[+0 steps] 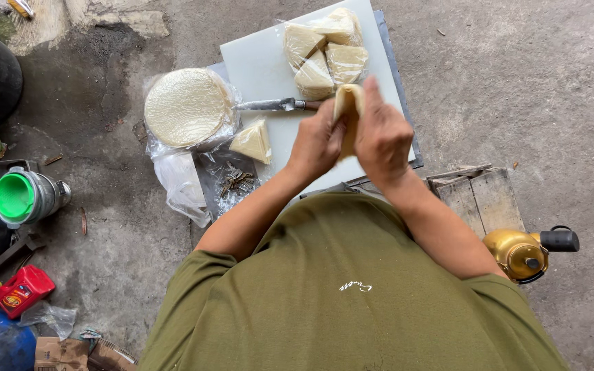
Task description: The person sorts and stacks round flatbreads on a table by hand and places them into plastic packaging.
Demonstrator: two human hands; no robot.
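Hands meet over the near edge of the white cutting board, both closed on 1 pale folded wrapper. Left hand grips its lower left side; right hand covers the right side w/ a finger up along the top. Wrapper looks thin, soft, light & floppy, prob. tears easily, so best held by the folded edges w/ fingertips, not squeezed in the middle. Behind the hands lies a knife, blade pointing left. At the board's far end, a clear bag of folded triangles, approx. 4. 1 loose triangle sits at the board's left edge, and just left of that a round stack of wrappers in plastic. Gold kettle stands on the concrete at right.
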